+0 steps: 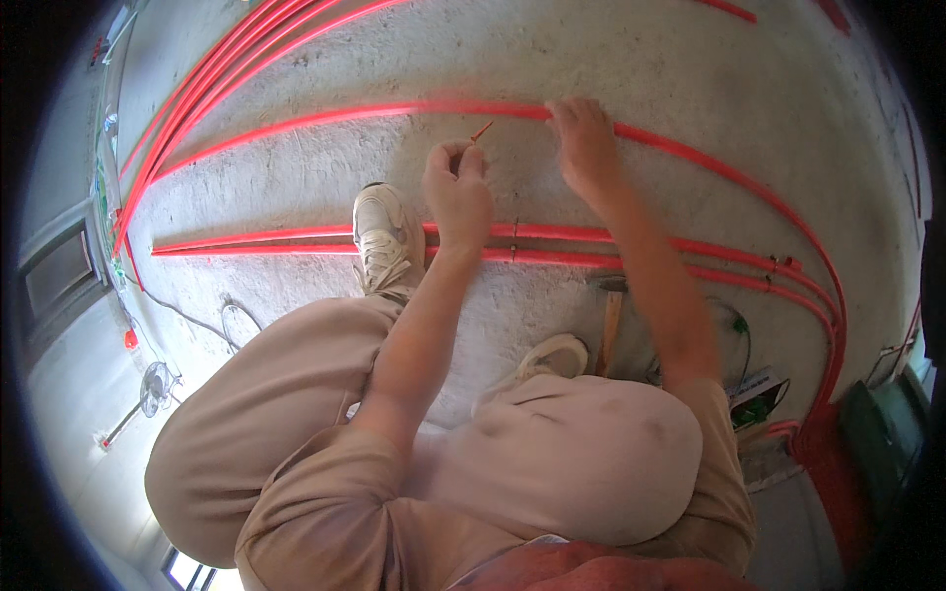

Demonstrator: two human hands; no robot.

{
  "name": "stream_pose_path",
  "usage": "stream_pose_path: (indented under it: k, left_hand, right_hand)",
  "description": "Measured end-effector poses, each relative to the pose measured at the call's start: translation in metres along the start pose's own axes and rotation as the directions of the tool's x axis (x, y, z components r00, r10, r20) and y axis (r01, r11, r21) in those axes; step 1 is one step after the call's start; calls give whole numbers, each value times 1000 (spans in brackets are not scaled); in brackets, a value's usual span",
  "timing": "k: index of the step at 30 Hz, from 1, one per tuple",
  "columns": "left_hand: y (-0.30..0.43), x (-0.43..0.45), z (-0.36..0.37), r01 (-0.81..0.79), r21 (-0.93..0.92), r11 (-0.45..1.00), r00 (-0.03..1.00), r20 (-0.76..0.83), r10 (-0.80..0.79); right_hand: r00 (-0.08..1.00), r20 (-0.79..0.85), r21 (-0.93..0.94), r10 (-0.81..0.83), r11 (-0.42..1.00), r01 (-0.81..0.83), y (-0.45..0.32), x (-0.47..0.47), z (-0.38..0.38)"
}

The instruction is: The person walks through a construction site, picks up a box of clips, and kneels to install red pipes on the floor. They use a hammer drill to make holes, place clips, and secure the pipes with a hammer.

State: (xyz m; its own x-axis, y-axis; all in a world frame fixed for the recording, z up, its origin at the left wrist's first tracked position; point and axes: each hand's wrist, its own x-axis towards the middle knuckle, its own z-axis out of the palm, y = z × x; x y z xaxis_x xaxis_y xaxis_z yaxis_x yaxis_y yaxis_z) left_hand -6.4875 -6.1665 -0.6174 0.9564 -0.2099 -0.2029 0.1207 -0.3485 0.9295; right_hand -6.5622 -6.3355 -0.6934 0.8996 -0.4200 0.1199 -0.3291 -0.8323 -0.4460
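My left hand (pixel 460 192) pinches a short, thin rust-coloured metal piece (pixel 482 132) between thumb and fingers; whether it is wire or a nail is too small to tell. It is just on the near side of a long red conduit pipe (pixel 310 120) lying across the concrete floor. My right hand (pixel 587 148) is over that pipe, fingers curled on it and slightly blurred. Closer to me, below both hands, a pair of red pipes (pixel 562 233) runs side by side, held to the floor by small metal ties. My left wrist passes above this pair.
My left shoe (pixel 384 236) stands over the paired pipes. A hammer (pixel 610 332) with a wooden handle lies by my right knee. More red pipes (pixel 244 52) lie bundled at upper left. A cable (pixel 185 316), a fan (pixel 155 388) and an open box (pixel 757 399) are around me.
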Motion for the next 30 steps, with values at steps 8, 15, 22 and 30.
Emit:
stream_pose_path:
  k: [8, 15, 22, 30]
  left_hand:
    - [-24, -28, -11, -307, 357, 882, 951, 159, 266]
    - [-52, -40, -15, -197, 276, 941, 955, 270, 121]
    - [-56, -47, -11, -188, 320, 929, 961, 256, 106]
    - [-57, -49, -10, -228, 309, 923, 957, 246, 153]
  right_hand:
    - [996, 26, 157, -89, 984, 83, -40, -79, 10]
    - [990, 64, 176, -127, 978, 115, -47, -102, 4]
    - [990, 78, 169, -121, 980, 106, -49, -103, 3]
    - [992, 39, 161, -123, 980, 115, -49, -103, 3]
